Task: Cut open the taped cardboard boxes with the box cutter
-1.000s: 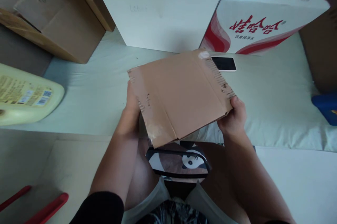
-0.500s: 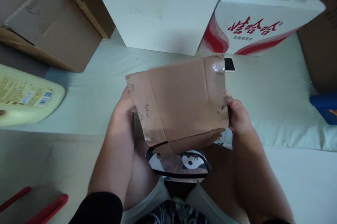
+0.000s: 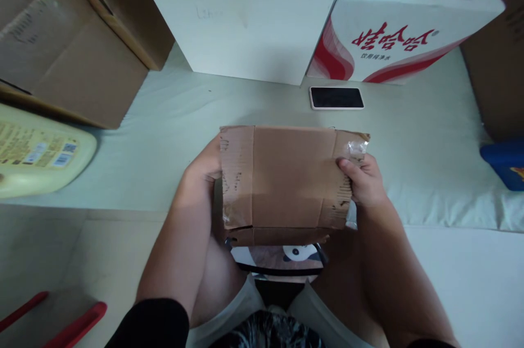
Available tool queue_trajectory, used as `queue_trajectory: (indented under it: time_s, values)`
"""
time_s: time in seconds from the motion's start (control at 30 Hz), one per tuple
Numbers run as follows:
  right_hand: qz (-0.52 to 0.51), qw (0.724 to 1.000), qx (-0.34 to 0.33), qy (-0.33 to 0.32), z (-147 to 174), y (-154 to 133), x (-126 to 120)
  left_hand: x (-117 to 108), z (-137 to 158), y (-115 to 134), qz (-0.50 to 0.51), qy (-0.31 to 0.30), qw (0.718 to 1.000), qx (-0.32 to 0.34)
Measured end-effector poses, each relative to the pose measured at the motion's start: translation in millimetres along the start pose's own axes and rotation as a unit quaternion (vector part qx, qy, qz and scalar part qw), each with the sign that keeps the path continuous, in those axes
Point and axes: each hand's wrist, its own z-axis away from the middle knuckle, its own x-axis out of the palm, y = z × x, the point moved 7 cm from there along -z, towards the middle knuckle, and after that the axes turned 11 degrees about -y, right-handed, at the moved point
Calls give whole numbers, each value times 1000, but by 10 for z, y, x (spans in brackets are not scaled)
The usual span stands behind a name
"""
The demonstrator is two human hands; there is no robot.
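Observation:
A creased brown cardboard piece [image 3: 290,179] with torn edges and bits of clear tape is held up above my lap. My left hand [image 3: 207,162] grips its left edge from behind, and most of those fingers are hidden. At the right edge, my right hand [image 3: 366,179] is closed on it, thumb lying on the front face. Under the cardboard's lower fold, a bag with a cartoon face print [image 3: 282,261] rests between my legs, partly covered.
A phone [image 3: 336,97] lies on the pale green cloth surface [image 3: 172,102]. Behind it stand white boxes [image 3: 254,21] and a red-and-white printed carton [image 3: 388,37]. Left are brown boxes [image 3: 90,53] and a yellow bottle [image 3: 45,146]; right, a blue object [image 3: 503,165].
The cardboard has come down and levelled out, uncovering the phone. My right thumb now lies on its front face. The view has shifted slightly.

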Motion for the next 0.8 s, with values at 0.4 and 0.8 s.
queue_trajectory:
  time_s: [0.4,0.8]
  values:
    - [-81,996,-33,32,-14,-19,32,118,38,59,-13,-50,998,-38]
    - [-93,989,-80,85,-80,6,-61,237,52,107,0,-131,991,-14]
